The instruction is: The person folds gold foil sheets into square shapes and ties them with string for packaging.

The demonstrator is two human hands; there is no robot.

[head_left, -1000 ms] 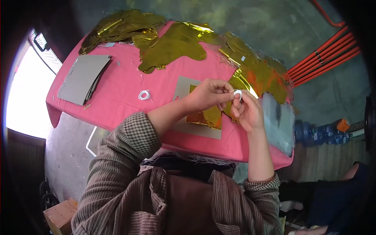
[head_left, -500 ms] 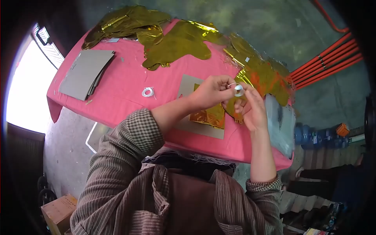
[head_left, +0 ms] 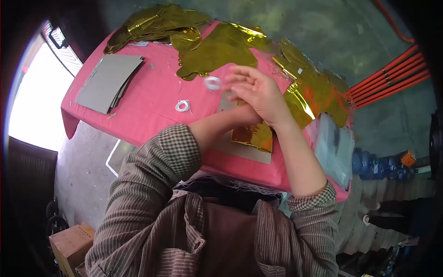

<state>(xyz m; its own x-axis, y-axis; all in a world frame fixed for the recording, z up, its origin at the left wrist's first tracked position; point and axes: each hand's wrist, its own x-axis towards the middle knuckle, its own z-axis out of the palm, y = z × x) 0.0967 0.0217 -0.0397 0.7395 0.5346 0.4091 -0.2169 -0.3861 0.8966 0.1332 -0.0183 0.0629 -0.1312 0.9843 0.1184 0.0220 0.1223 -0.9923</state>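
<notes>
My right hand [head_left: 258, 94] reaches left over the table with its fingers apart. Just beyond its fingertips is a small white ring-shaped roll [head_left: 212, 83], blurred by motion and apart from the hand. My left hand [head_left: 248, 116] lies under my right wrist, its fingers hidden. Beneath both hands, a folded gold foil piece [head_left: 253, 139] rests on a grey cardboard sheet [head_left: 260, 156]. A coil of thin white cord [head_left: 182, 105] sits on the pink cloth to the left.
The pink-covered table [head_left: 152, 97] holds a stack of grey cardboard [head_left: 108, 81] at left. Flat gold foil balloons [head_left: 217, 51] line its far edge. Clear plastic packs [head_left: 333, 147] lie at right. A carton [head_left: 73, 242] and a person's legs [head_left: 390, 217] are on the floor.
The white roll, between both hands before, has left them toward the left. My right hand has swung left across my left hand, which has dropped lower. The view shifted slightly.
</notes>
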